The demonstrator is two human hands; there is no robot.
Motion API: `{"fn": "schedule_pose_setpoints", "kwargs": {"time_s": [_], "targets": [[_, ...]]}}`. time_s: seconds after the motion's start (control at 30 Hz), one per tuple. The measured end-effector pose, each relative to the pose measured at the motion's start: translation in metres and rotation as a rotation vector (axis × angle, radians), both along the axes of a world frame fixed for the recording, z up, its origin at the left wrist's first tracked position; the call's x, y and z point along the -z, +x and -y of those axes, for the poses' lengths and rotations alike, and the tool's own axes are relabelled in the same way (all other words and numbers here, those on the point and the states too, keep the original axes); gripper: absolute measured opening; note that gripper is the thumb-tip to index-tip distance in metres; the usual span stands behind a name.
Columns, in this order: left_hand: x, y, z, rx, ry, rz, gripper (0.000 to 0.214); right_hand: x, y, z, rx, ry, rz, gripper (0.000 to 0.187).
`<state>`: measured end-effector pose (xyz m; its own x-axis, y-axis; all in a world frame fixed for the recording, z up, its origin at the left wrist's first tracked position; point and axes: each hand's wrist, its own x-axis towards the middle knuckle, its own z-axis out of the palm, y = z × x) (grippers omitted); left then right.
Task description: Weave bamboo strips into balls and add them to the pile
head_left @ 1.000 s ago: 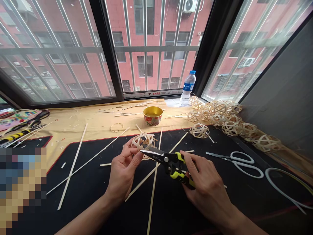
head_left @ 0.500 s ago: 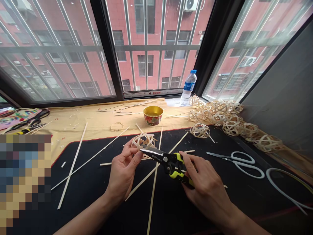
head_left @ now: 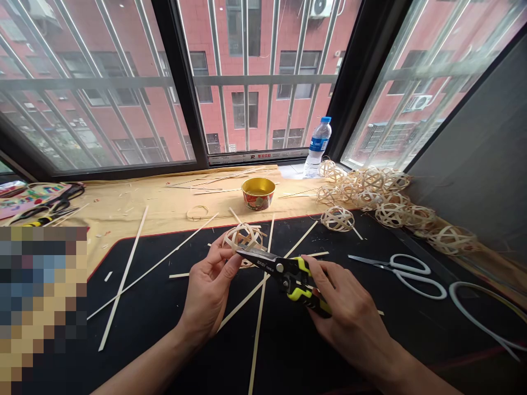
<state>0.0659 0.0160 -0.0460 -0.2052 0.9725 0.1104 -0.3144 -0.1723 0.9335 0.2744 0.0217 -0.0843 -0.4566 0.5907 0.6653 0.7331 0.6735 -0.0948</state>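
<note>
Head cam: L hand (head_left: 211,282) pinching woven ball (head_left: 244,237), R hand (head_left: 348,304) wrapped round snips (head_left: 284,267). Ball's fwd of L palm, left of R hand, snips' tips right beside it!

Just below centre, here's the ball (head_left: 242,235), wood-like strips, smooth and dull; and there are the shears (head_left: 284,268), metal blades catching the light, handles looking like plastic! Lower frame, the mat (head_left: 304,359), flat matt, cloth-like. Dead centre, the bowl (head_left: 258,198) gleams, glossy and metallic inside. Right of centre, higher up, a clear plastic bottle (head_left: 317,145); mid-right, scissors (head_left: 394,269) with smooth, plastic-looking handles.
</note>
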Motion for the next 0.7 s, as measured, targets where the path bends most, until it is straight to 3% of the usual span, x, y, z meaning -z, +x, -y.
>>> {"fn": "schedule_pose_setpoints", "kwargs": {"time_s": [0.7], "targets": [[0.009,0.000,0.000,0.021,0.010,-0.061,0.009,0.015,0.006,-0.002,-0.029,0.025,-0.048,0.060]]}}
